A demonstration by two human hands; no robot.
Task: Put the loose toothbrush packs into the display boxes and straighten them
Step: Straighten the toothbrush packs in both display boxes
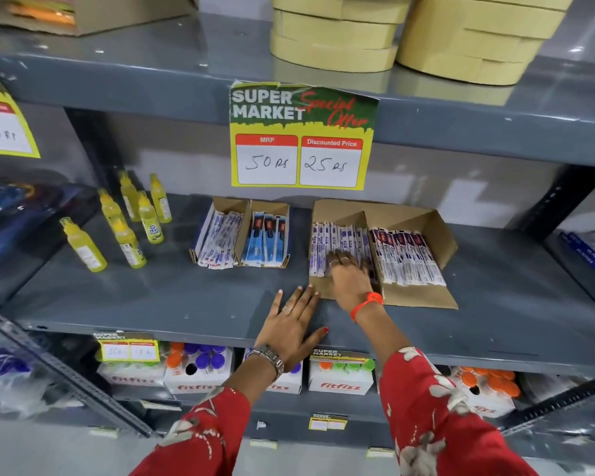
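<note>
The right hand (349,274) is laid flat, fingers spread, on the toothbrush packs (337,245) in the display box (426,218); nothing is gripped. Packs beyond the fingertips could be skewed if pressed unevenly.

The grey shelf (152,297) lies bare in front of the right display box (385,249), and the left hand (294,329) rests flat there with fingers spread, taking up part of that strip. Left of that box a narrow bare lane separates it from the smaller left display box (244,235). Farther left stand the yellow bottles (124,221), loosely spaced. Right of the box the shelf is open. Above it the price sign (301,139) hangs from the upper shelf edge, lowering the opening.
</note>
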